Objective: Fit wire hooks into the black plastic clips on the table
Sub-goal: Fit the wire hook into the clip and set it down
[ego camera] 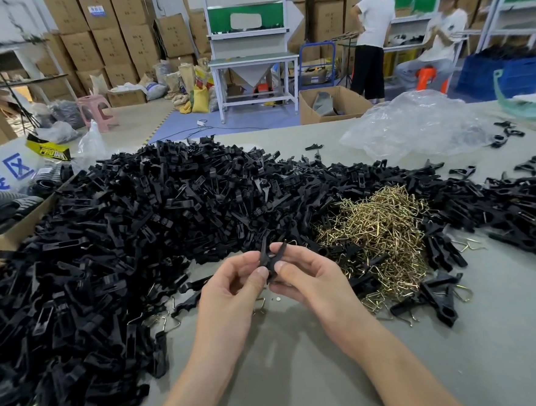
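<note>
Both hands meet above the grey table (304, 374), just in front of the piles. My left hand (234, 287) and my right hand (309, 273) pinch one black plastic clip (272, 255) between thumbs and fingers; its two arms spread upward in a V. A brass-coloured heap of wire hooks (379, 230) lies to the right of my right hand. A very large pile of black clips (129, 228) covers the table's left and middle. I cannot see a wire hook in the held clip.
Loose clips with hooks (438, 302) lie at the right, a few stray hooks (164, 321) at the left. A cardboard box (5, 234) sits at the left edge, a clear plastic bag (420, 128) at the back right. Two people are at benches beyond.
</note>
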